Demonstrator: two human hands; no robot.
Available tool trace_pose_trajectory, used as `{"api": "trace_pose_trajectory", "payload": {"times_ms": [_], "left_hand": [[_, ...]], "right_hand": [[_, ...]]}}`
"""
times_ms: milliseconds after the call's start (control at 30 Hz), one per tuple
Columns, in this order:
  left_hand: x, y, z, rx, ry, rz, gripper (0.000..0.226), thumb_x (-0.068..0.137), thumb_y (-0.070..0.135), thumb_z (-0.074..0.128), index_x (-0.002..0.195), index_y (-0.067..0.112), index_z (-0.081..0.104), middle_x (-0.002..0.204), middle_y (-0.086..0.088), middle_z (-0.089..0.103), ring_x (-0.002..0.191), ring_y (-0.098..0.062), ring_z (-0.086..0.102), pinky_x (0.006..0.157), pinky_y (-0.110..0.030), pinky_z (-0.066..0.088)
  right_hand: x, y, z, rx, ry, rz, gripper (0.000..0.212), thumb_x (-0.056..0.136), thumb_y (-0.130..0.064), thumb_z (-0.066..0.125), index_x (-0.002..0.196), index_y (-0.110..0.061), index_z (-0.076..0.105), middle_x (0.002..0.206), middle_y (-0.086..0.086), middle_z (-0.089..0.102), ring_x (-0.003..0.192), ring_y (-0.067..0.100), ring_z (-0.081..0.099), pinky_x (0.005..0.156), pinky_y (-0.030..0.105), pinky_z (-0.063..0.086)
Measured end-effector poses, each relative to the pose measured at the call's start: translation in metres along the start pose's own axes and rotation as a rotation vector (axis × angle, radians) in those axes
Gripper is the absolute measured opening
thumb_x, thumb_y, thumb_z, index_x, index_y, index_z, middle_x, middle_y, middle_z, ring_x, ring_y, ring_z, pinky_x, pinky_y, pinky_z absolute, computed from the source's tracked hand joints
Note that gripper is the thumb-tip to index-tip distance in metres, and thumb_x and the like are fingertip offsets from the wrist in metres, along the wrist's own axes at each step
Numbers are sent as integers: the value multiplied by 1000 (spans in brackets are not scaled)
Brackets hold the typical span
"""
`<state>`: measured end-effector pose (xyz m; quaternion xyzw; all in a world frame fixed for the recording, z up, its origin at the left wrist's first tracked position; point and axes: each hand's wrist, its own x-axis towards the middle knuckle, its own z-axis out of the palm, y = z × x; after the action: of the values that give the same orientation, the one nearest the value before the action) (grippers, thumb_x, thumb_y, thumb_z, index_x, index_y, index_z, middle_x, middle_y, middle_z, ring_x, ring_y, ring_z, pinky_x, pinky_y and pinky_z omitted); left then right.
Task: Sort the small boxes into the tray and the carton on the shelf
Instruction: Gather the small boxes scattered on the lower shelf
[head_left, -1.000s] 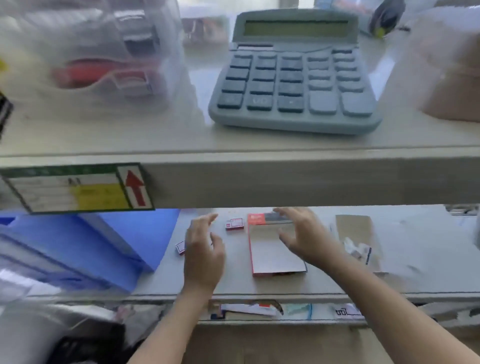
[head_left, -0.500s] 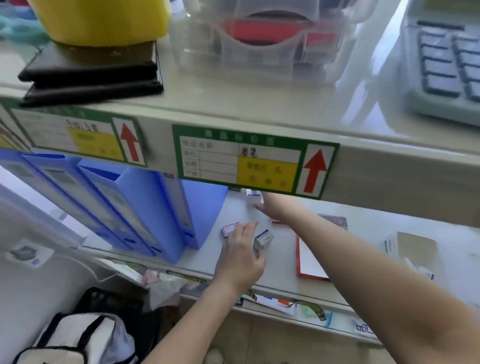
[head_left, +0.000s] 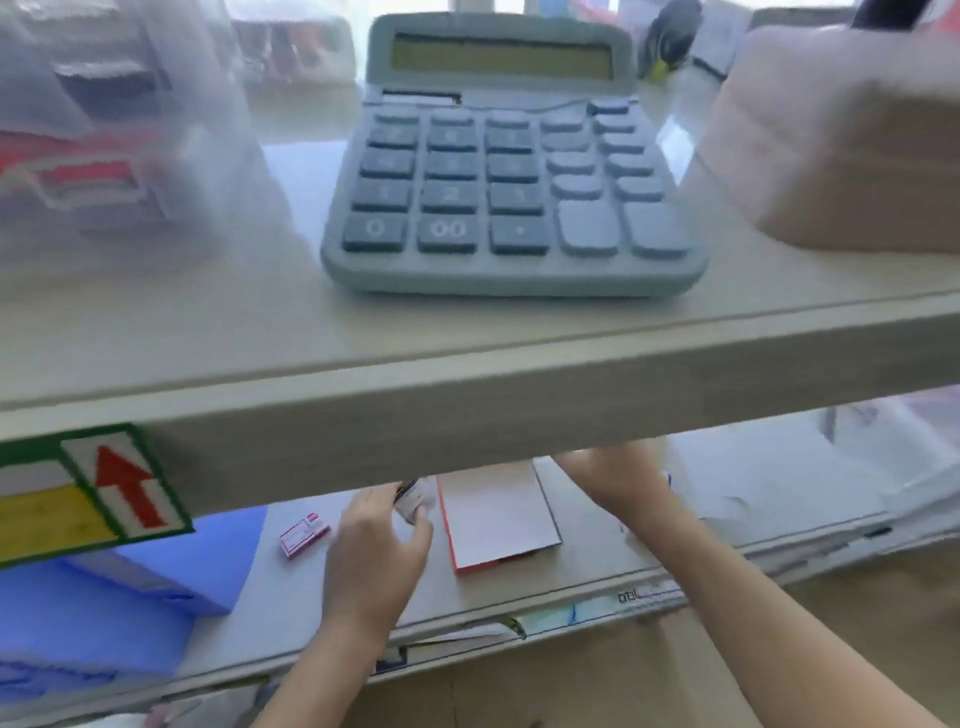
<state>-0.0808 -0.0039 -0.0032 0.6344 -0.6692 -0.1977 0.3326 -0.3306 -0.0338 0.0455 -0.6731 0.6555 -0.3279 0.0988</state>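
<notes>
On the lower shelf (head_left: 270, 613) my left hand (head_left: 376, 545) is closed around a small white and dark box (head_left: 413, 499), just left of a flat red-edged tray (head_left: 496, 514). Another small pink and white box (head_left: 304, 535) lies on the shelf further left, apart from my hand. My right hand (head_left: 618, 475) reaches in past the tray's far right corner. Its fingers are partly hidden by the upper shelf's front edge (head_left: 467, 415), so what it holds is unclear. The carton is not clearly visible; pale blurred shapes (head_left: 769, 483) lie to the right.
A grey calculator (head_left: 511, 166) stands on the upper shelf, with a clear plastic organiser (head_left: 104, 156) at its left and a beige box (head_left: 841, 140) at its right. Blue file holders (head_left: 130, 597) fill the lower shelf's left. A green label with a red arrow (head_left: 124, 486) hangs on the edge.
The view has swung back right, to the calculator. My left hand has carried the small box toward the tray; my right hand has moved to the tray's far right side.
</notes>
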Motion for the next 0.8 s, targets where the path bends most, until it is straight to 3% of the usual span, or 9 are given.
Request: {"api": "trace_pose_trajectory", "payload": {"times_ms": [67,133,233,367,467,567,667,800], "left_hand": [[6,27,13,-39,-51,61,24,79,15,68,99,26,61,91,7,64,87,-19,59,74,-38,52],[11,55,32,-82,-97,125,24,78,15,68,97,26,59,91,5,64,86,-19,58,74,-39,53],[14,96,65,-113,-168,293,26,78,13,70,101,20,62,96,3,66,91,-17,58,78,-39,52],[17,136,106,-106,-237,374,23,85,20,66,106,23,58,103,6,64,90,-18,60,70,-37,52],[21,153,132,-37,-219,468,16,85,18,66,99,18,58,97,2,63,87,-21,57,69,-33,48],[25,155,153,50,-221,508,13,83,14,66,95,15,61,93,-1,60,83,-25,55,68,-36,46],[23,153,157,44,-254,519,20,84,15,67,103,14,63,100,-3,61,86,-27,56,75,-40,48],[11,122,125,-26,-178,445,28,91,18,59,119,15,59,115,0,61,104,-19,55,91,-31,46]], "right_hand": [[-8,41,-21,-1,29,146,20,81,-41,62,80,-22,58,74,-5,64,70,21,59,67,33,49],[-17,71,-34,-18,71,226,12,76,-28,66,77,-22,56,71,-6,57,69,20,52,68,31,44],[-34,101,-43,-120,85,266,23,69,-8,73,90,-12,64,82,0,61,79,24,54,73,36,45],[-44,122,-42,-200,-11,294,27,74,-21,76,98,-19,65,95,0,63,91,26,54,79,37,42],[-48,128,-43,-226,-30,285,28,77,-30,76,102,-21,66,101,0,62,97,25,52,79,36,38],[-51,132,-49,-201,-15,259,22,83,-26,71,103,-22,66,102,0,63,97,25,54,81,37,40],[-52,130,-56,-169,24,189,20,84,-15,67,103,-22,65,100,-1,63,93,24,56,83,40,45],[-39,105,-51,-110,28,39,25,81,-6,67,104,-16,65,97,1,64,91,25,56,84,43,47]]}}
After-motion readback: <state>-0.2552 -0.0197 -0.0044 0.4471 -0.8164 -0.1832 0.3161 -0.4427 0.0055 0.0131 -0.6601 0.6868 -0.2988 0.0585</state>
